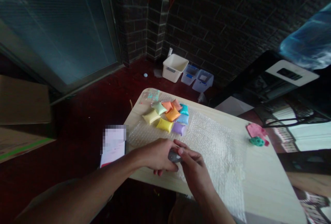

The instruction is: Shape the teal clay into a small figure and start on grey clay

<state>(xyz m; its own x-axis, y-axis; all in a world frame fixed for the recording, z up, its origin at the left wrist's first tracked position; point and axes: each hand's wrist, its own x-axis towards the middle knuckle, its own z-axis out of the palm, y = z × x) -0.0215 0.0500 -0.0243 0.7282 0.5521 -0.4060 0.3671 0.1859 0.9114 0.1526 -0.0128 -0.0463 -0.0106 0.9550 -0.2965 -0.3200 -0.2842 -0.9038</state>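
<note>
Both hands meet over the near edge of the table. My left hand (160,153) curls its fingers round a small dark grey packet (174,156), which looks like soft modelling clay in a wrapper. From the other side, my right hand (194,163) pinches the same packet with thumb and fingers. Part of it is hidden by the fingers. Just beyond lie several pillow-shaped clay packets, among them a yellow packet (164,125), an orange packet (172,114), a purple packet (178,128) and a teal packet (184,109). They rest on bubble wrap (214,144).
A pink shaped piece (256,129) and a green spotted piece (257,141) sit at the table's (269,175) right side. A phone-like screen (113,148) is at the left edge. A white bin (174,68) and clear boxes stand on the floor; a cardboard box (23,103) is left.
</note>
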